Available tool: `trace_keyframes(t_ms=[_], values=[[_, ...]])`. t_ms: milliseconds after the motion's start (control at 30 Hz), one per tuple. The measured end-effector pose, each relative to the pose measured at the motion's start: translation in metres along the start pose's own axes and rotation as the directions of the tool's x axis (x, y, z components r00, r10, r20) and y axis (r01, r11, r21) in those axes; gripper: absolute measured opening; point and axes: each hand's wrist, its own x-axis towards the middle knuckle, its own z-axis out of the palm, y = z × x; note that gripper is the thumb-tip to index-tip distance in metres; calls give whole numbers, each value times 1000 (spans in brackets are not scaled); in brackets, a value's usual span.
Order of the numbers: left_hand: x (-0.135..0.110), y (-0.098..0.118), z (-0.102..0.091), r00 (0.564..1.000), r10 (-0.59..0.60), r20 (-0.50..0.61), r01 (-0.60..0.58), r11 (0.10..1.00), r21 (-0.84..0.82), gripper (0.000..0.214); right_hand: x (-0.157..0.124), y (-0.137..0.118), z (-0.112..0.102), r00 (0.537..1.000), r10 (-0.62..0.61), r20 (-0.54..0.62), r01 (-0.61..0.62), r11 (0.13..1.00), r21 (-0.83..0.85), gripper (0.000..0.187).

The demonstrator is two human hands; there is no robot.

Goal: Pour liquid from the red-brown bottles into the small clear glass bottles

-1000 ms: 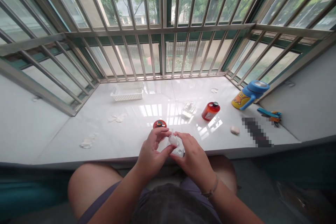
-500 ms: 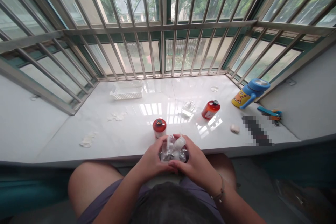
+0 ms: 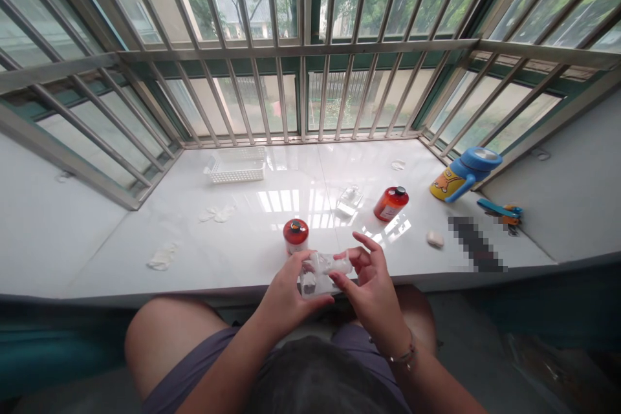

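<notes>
My left hand (image 3: pixel 286 294) grips a small clear plastic bag (image 3: pixel 315 279) by its near edge, over the front rim of the white windowsill (image 3: pixel 233 246). My right hand (image 3: pixel 371 278) pinches a white cotton ball (image 3: pixel 339 265) at the bag's mouth, with its other fingers spread upward. Just beyond the hands stands a small red-capped bottle (image 3: pixel 295 235).
An orange-red bottle (image 3: pixel 390 203) lies on its side to the right, near a clear wrapper (image 3: pixel 348 199) and a small white lump (image 3: pixel 435 239). A white basket (image 3: pixel 236 167) sits at the back left, a blue-and-yellow cup (image 3: pixel 463 174) at the far right. Window bars close the back.
The hands held the white ball above the sill, dropped toward my lap with the bag, and now have risen again; my right fingers have opened out while pinching the cotton ball.
</notes>
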Motion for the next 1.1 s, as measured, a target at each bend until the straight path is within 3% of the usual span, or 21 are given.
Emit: trace_keyframes(t_ms=[133,233,433,533,733,933,1100], values=[[0,-1,3,999,-5,-34,4,1000,-29,79,1,-1,-1,999,-2,34,1,1000,31,90],[0,0,3,997,-9,-74,5,999,-51,81,0,-4,0,995,31,97,-42,992,118,84],[-1,0,5,997,35,-62,-35,999,9,77,1,-3,3,999,42,-25,-40,995,88,87],[-3,0,7,996,42,-73,-39,999,33,77,0,-6,4,998,57,-2,-56,993,106,92],[-2,-2,9,994,28,-107,-26,1000,12,78,-5,-17,7,997,33,68,-45,984,173,82],[-1,-1,2,979,-66,-193,59,997,-39,86,-2,-8,1,998,-19,56,10,988,152,72],[-1,1,1,988,-36,-151,33,999,-23,84,1,-1,-3,991,-11,133,-14,982,188,71]])
